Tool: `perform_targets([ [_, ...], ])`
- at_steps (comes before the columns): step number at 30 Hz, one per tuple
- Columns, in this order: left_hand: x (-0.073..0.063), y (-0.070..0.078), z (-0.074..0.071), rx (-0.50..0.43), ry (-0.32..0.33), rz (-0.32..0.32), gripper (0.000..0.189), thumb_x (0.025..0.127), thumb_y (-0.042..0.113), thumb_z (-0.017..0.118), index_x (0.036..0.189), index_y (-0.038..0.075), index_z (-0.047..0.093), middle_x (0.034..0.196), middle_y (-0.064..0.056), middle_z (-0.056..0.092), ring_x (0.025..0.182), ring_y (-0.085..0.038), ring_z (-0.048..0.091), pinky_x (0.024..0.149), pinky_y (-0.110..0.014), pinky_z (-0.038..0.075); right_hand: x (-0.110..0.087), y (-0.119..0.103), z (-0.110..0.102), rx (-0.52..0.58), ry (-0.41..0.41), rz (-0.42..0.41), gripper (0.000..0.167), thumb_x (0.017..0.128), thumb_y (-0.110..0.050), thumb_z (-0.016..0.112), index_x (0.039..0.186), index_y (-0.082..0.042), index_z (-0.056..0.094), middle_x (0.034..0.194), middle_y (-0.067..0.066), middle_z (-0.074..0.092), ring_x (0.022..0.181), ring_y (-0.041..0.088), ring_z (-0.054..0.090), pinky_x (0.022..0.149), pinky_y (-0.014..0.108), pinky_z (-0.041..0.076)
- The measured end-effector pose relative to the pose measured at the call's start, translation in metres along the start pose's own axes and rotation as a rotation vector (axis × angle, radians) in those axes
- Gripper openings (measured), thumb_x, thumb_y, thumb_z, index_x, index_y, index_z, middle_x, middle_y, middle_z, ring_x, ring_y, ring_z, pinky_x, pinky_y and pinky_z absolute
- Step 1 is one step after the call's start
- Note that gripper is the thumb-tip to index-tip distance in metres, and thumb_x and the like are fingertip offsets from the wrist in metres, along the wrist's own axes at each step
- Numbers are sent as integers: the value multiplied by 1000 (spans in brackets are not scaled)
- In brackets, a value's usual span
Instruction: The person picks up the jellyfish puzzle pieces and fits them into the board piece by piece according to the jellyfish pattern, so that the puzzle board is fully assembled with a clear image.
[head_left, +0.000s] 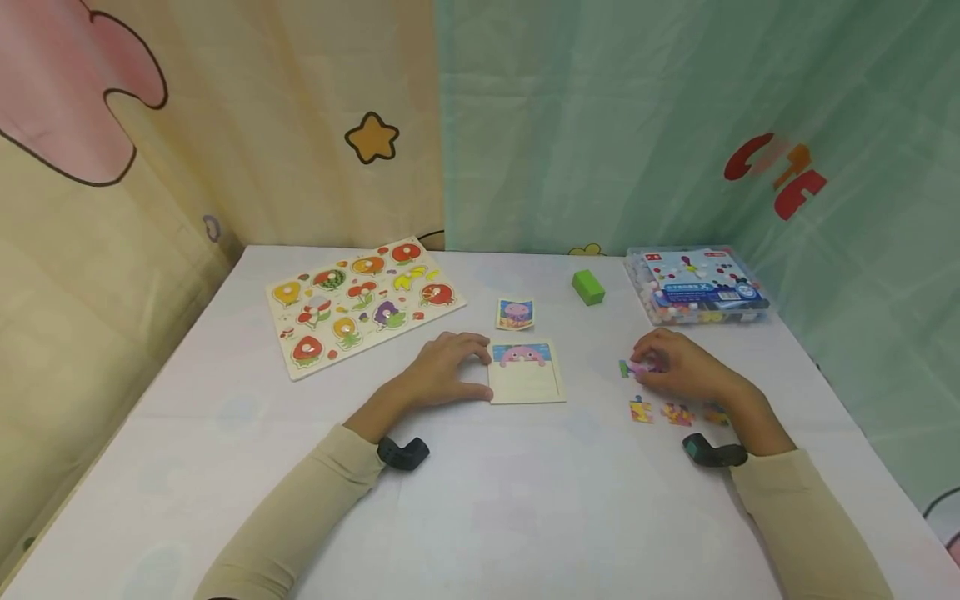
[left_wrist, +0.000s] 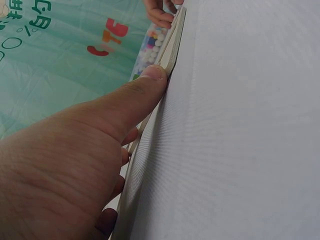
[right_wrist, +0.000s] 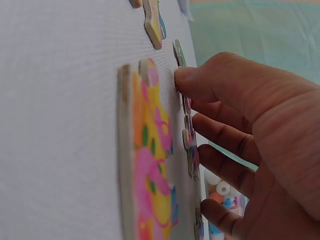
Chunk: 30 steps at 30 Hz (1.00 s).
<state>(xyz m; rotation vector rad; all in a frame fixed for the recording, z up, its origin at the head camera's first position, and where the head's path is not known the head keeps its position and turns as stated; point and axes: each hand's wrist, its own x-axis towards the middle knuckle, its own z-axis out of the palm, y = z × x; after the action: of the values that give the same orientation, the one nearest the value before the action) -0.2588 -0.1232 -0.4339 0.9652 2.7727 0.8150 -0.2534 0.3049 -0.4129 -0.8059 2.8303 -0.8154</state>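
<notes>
My left hand [head_left: 450,371] holds the left edge of a small square puzzle board [head_left: 525,385], its thumb at the near corner and fingertips further up. The board lies flat, with a pink animal picture across its far strip and a bare pale lower part. In the left wrist view, the thumb [left_wrist: 142,92] presses against the board's edge. My right hand [head_left: 686,367] pinches a puzzle piece [right_wrist: 178,52] at the table surface, thumb on its near side; the fingers partly hide it. Nearer me lie several yellow and pink puzzle pieces [head_left: 641,411].
A fruit peg puzzle [head_left: 352,304] lies at the back left. Behind the board are a small picture card [head_left: 516,314] and a green block [head_left: 588,287]. A clear plastic box of beads [head_left: 697,285] stands at the back right, near the curtain [head_left: 600,125].
</notes>
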Motion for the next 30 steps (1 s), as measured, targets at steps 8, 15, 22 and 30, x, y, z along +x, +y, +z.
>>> perform_targets([
  [8, 0, -1, -1, 1, -5, -6, 48, 83, 51, 81, 118, 21, 67, 149, 1, 50, 133, -24, 42, 105, -51, 35, 3, -2, 2, -10, 4, 0, 18, 89, -8, 77, 105, -7, 69, 114, 8, 61, 111, 30, 56, 97, 51, 42],
  [15, 1, -4, 0, 13, -1, -5, 48, 83, 52, 80, 119, 22, 67, 150, 2, 50, 133, -23, 42, 104, -51, 35, 10, -12, -1, 8, 20, 19, 19, 92, -10, 74, 108, -5, 66, 108, 6, 65, 104, 27, 59, 91, 50, 47],
  [22, 2, -3, 0, 6, -4, -4, 49, 83, 51, 81, 119, 22, 67, 150, 2, 49, 134, -24, 41, 105, -51, 34, 39, -36, 6, 63, -8, -56, 22, 89, -4, 75, 109, -5, 66, 105, 4, 66, 104, 27, 61, 92, 50, 49],
  [30, 1, -2, 1, -4, 5, 3, 48, 82, 51, 81, 118, 22, 67, 149, 2, 50, 133, -25, 42, 104, -52, 34, 85, -87, 24, 62, -83, -161, 22, 87, -8, 75, 107, -8, 66, 96, -1, 65, 92, 19, 59, 85, 44, 52],
])
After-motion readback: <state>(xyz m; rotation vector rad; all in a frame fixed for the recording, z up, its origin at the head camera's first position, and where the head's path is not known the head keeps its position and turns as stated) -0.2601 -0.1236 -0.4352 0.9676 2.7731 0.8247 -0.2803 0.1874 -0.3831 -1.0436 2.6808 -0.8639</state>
